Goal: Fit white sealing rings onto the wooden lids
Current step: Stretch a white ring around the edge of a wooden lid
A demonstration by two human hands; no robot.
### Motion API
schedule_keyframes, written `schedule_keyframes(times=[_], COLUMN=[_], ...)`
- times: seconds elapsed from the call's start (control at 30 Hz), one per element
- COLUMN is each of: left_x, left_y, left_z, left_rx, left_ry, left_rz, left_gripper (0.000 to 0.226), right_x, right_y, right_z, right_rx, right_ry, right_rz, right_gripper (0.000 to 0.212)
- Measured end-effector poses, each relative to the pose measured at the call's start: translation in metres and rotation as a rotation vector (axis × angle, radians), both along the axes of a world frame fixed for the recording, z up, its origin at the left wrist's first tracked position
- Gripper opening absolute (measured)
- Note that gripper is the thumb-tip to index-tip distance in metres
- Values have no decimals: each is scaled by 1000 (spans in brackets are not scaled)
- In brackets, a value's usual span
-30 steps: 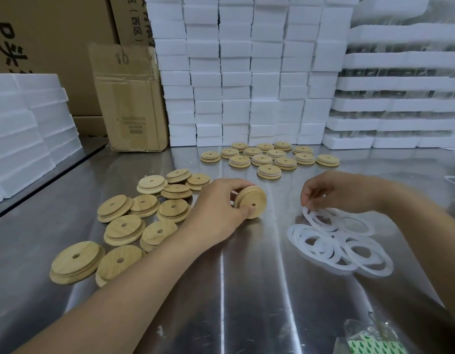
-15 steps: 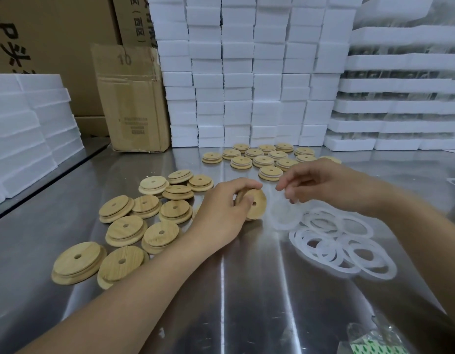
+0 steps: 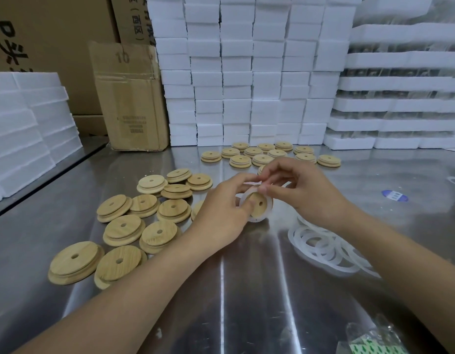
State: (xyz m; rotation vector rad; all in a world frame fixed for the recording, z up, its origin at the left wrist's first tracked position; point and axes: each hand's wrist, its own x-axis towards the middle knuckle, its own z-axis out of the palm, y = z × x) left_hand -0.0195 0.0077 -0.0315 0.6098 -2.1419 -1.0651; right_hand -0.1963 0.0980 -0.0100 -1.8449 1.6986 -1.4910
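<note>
Nearest me, at the lower right edge of the steel table [image 3: 221, 302], lies a crumpled clear bag [image 3: 372, 344] with a green-and-white print inside. A little further out on my right sits a loose pile of white rings [image 3: 323, 249], overlapping one another flat on the table. On my left is a spread of bare lids [image 3: 124, 229], each with a small hole, some leaning on their neighbours.

Between these two groups my hands meet just above the table. My left hand [image 3: 221, 213] has its fingers curled round the wooden lid [image 3: 259, 206], holding it tilted on edge with its stepped face towards me. My right hand [image 3: 305, 192] pinches the sealing ring [image 3: 253, 220] at the lid's top edge; the ring loops round the step, its lower part hanging just off the wood.

Beyond my hands a cluster of far lids [image 3: 262, 159] lies flat. Behind them stand stacked white foam boxes [image 3: 247, 72] and a cardboard box [image 3: 129, 98].
</note>
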Motion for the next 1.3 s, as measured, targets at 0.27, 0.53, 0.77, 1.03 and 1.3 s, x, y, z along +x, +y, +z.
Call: schedule_keyframes(times=[0.27,0.53,0.77,1.03,1.3], left_x=[-2,-2,-3,-4,-3], left_y=[-2,-6,-11,-13,-11], left_z=[1,0,-2,-3,-3], left_rx=[47,77,110,82,153], left_ry=[-15,14,34,37,64], left_rz=[5,18,11,2,11], left_gripper=[37,30,31,35,44], right_x=[-7,-18,-26,-26,-16], right_y=[1,2,2,4,5], right_z=[3,4,2,3,-1], right_rx=[16,75,113,223,243], right_ry=[25,58,94,75,50], right_rz=[-24,-50,-48,-23,-28], right_gripper=[14,16,16,17,20])
